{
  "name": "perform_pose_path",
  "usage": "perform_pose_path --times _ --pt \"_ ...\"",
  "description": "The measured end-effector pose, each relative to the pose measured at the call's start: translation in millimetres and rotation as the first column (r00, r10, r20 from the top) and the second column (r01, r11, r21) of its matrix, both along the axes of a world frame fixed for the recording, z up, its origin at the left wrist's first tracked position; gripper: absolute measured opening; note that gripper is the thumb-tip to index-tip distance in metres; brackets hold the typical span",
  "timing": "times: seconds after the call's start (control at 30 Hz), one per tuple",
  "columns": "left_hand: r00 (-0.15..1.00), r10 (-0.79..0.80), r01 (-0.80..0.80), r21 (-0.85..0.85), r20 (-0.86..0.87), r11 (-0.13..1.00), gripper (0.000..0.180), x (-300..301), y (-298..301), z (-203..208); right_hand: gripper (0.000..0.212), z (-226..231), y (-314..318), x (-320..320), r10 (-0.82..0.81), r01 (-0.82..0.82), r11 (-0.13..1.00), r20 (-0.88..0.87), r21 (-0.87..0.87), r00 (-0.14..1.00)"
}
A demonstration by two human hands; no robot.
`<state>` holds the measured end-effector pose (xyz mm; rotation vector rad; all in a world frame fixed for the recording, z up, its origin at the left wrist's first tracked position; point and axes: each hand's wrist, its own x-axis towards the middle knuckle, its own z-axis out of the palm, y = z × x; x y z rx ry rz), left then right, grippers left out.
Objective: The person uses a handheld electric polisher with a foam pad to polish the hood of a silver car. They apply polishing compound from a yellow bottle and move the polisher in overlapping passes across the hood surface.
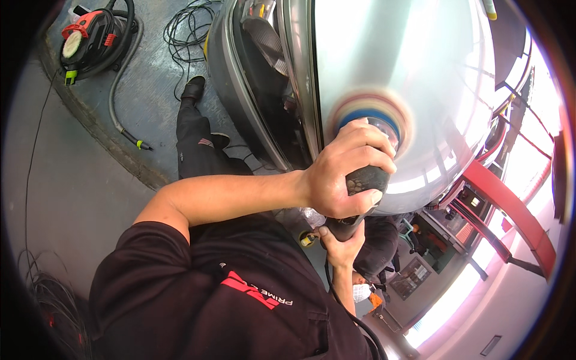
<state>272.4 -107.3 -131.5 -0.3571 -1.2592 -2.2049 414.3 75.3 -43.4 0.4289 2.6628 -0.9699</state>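
Note:
My left hand (351, 168) wraps round the black head of a polisher (366, 180), its thumb on the near side. Behind it, my right hand (345, 245) grips the tool's rear handle, and a black cord trails down past that forearm. The blue-edged pad (367, 114) meets a glossy silver car panel (396, 54). Rings of blurred colour around the pad suggest that it is spinning. Its underside is hidden against the panel.
Left of the panel are a dark door opening and a seat belt (264, 42). A red and black machine (87, 39) with a grey hose and coiled black cable (186, 30) lie on the floor. Another person (360, 291) is beyond my right arm. A red lift arm (510, 210) curves at right.

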Motion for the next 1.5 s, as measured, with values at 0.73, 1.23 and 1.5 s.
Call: perform_pose_path --times 0.73,1.23,1.5 --pt "0.998 0.03 -0.034 0.091 0.049 0.995 0.025 -173 -98 44 0.075 53 -122 -163 -0.02 0.022 0.999 -0.059 0.031 0.998" --pt "0.956 -0.27 0.22 0.335 0.111 0.916 0.018 -265 -155 66 0.114 41 -144 -232 0.212 -0.283 0.855 -0.204 -0.436 0.956" --pt "0.956 -0.289 0.269 0.231 0.058 0.935 0.021 -159 -97 37 0.105 65 -150 -113 0.014 -0.082 0.933 -0.192 -0.349 0.981"
